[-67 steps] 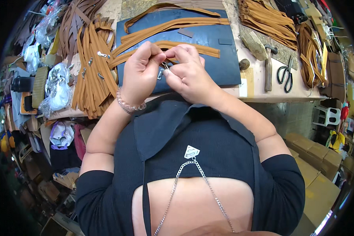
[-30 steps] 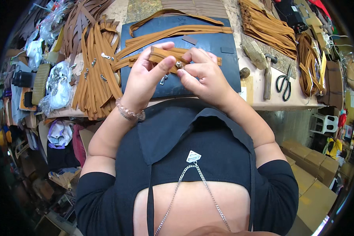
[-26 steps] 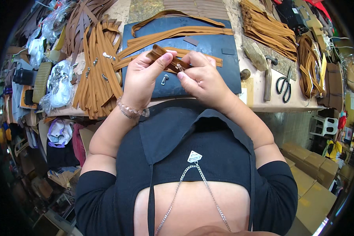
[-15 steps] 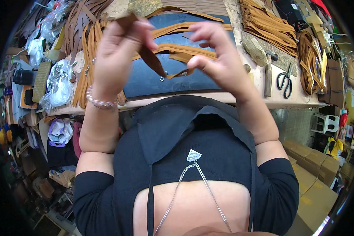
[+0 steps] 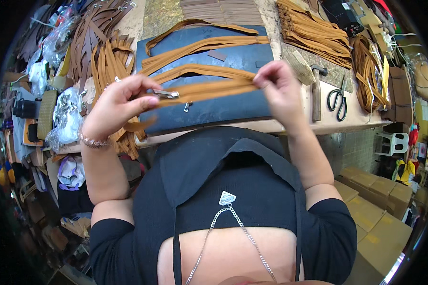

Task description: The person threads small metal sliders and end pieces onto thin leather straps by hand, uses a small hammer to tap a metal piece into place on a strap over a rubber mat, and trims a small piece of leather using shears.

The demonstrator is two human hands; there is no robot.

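A tan zipper tape (image 5: 214,89) is stretched between my hands above a dark blue board (image 5: 242,108), blurred by motion. My left hand (image 5: 116,102) pinches a silver zipper slider (image 5: 169,94) at the tape's left part, and a loose tape end hangs below that hand. The thumb and fingers of my right hand (image 5: 281,92) close on the tape's right end. Another small metal slider (image 5: 188,107) lies on the board just below the tape. Several tan zipper strips (image 5: 209,44) lie across the board behind, with a small brown patch (image 5: 217,55) among them.
To the right lie a hammer (image 5: 317,92), black-handled scissors (image 5: 338,103), a worn block (image 5: 297,65) and bundled zipper tapes (image 5: 314,35). On the left are brown straps (image 5: 91,35), hanging tan tapes (image 5: 109,64) and clear plastic bags (image 5: 69,114). Cardboard boxes (image 5: 378,228) stand at lower right.
The folded brown strip raised between my hands is now a tan tape drawn out straight. My left hand has moved down and left, showing the slider; my right hand has closed on the tape's end.
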